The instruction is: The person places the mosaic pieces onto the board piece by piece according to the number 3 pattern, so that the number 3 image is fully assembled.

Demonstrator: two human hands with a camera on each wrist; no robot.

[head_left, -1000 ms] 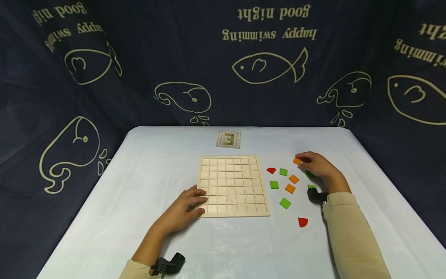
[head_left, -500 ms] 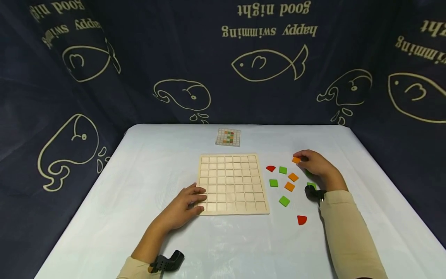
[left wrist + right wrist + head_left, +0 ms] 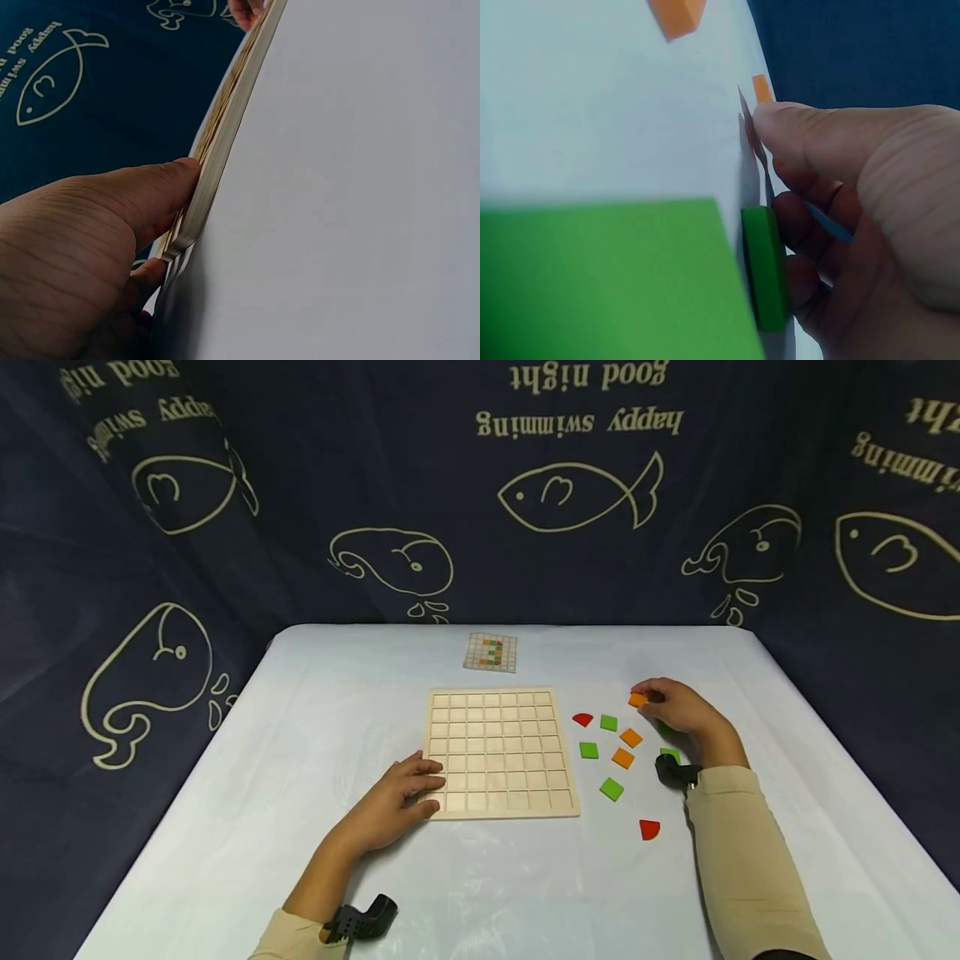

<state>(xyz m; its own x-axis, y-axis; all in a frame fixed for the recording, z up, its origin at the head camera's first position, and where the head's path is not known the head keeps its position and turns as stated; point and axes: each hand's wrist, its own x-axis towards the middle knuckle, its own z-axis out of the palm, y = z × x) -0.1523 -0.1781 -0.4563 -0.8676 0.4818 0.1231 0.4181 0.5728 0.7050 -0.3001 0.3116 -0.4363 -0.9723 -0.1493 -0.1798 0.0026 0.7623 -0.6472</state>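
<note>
The hands are well apart. The right hand (image 3: 678,706) pinches an orange tile (image 3: 637,700) between thumb and finger, to the right of a wooden grid board (image 3: 495,762); whether that tile is off the white surface (image 3: 525,881) cannot be told. The left hand (image 3: 392,802) rests on the board's left edge, fingers loosely extended, gripping nothing.

This looks like an early stage: every tile in view lies off the board, and none sits in its visible cells. Besides the pinched one, two more orange tiles (image 3: 632,737), five green tiles (image 3: 611,789) and two red tiles (image 3: 649,830) are scattered to the board's right, one green tile partly hidden below the right hand. Behind the board lies a small card (image 3: 491,652) marked with a grid and a pattern in the same three colours.

The board is pale, seemingly raw wood, with shallow square cells inside a thin raised rim. The orange and green tiles are flat squares with a smooth, matte-looking finish; the red ones are quarter-circles. The surface's covering is faintly creased.
</note>
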